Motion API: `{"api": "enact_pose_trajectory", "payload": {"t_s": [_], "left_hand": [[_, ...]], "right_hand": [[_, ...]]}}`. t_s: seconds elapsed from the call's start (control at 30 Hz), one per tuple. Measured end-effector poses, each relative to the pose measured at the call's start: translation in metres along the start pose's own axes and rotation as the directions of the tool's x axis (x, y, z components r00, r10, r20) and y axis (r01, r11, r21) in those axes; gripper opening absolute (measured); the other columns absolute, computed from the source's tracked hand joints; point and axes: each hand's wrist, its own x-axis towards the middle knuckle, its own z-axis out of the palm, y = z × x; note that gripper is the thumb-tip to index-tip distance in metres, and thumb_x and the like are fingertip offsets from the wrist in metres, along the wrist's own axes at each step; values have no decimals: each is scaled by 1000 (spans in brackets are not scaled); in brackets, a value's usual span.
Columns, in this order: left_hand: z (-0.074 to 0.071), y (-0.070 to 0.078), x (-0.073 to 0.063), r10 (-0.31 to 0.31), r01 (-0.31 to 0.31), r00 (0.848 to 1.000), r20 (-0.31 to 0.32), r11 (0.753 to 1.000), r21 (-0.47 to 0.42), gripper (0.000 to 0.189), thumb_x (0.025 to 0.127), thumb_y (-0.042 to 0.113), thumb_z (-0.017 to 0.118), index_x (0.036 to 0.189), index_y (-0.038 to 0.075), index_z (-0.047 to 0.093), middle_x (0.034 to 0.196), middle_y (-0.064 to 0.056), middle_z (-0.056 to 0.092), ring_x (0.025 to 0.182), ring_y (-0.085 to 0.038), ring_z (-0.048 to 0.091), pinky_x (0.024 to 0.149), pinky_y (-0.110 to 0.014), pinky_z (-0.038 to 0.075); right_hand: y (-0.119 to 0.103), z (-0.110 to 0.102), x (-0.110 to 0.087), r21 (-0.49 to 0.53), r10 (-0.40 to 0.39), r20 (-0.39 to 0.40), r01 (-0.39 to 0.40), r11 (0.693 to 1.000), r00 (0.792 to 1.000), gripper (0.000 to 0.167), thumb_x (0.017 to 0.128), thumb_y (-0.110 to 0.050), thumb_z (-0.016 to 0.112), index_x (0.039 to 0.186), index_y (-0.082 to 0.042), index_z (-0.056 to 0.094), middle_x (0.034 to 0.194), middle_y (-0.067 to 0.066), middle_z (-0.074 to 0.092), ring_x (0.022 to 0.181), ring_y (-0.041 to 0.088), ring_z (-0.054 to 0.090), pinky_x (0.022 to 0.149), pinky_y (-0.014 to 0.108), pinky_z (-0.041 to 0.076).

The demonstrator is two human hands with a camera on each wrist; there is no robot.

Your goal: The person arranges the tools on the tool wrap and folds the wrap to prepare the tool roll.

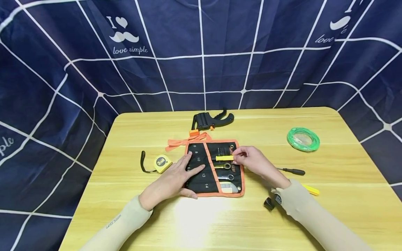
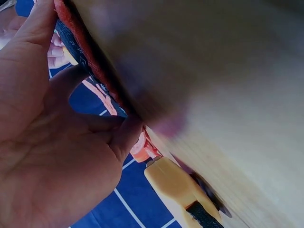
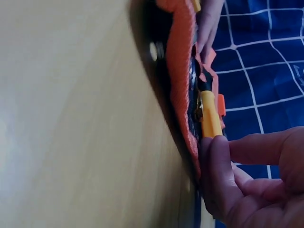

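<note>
A black tool pouch [image 1: 197,181] with orange trim lies unrolled on the table. My left hand [image 1: 171,179] rests on its left half with the fingers spread; in the left wrist view this hand [image 2: 61,128] is at the pouch's edge. Between thumb and fingers, my right hand [image 1: 252,162] pinches the end of a yellow tool handle [image 1: 223,158]. The handle's other end [image 3: 209,107] points at a pouch pocket, and the tool's kind is hidden. Below it, two ring-ended wrenches [image 1: 224,166] and a pale-handled tool [image 1: 228,188] sit in pockets.
A yellow tape measure [image 1: 162,163] with a black strap lies left of the pouch. Behind stands a black clamp [image 1: 213,120]. To the right are a green coil [image 1: 303,139], a black-handled screwdriver [image 1: 293,171] and a yellow piece [image 1: 311,189] partly behind the right sleeve.
</note>
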Motion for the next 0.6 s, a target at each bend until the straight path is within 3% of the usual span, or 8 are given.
{"api": "enact_pose_trajectory", "payload": {"t_s": [0.13,0.33,0.47,0.6], "left_hand": [[0,0,-1,3,-3,1000,-8,1000,0,103,84,62,86,169,19,45,172,-38,17,158,-52,27,119,-63,38],[0,0,1,10,-10,1000,-15,1000,6,106,83,61,87,169,16,44,172,-39,18,159,-51,27,122,-60,35],[0,0,1,9,-9,1000,-15,1000,5,107,83,61,87,169,15,44,171,-39,20,158,-52,28,122,-60,35],[0,0,0,3,-3,1000,-11,1000,1,107,84,61,87,169,15,43,171,-39,20,158,-51,28,122,-60,35]], "right_hand": [[-1,1,3,-117,-44,-3,43,992,999,12,102,-5,69,111,1,75,87,4,67,78,17,60,66,28,47],[0,0,4,-251,-196,24,196,948,980,3,99,-5,77,102,-5,75,82,0,63,74,17,57,70,32,48],[0,-4,6,-249,-221,106,241,938,970,10,107,-5,69,100,-6,75,76,-1,65,66,14,61,61,29,50],[1,-7,9,-180,-176,184,210,961,967,14,113,-5,58,105,-4,69,75,2,63,64,16,63,58,28,51]]}}
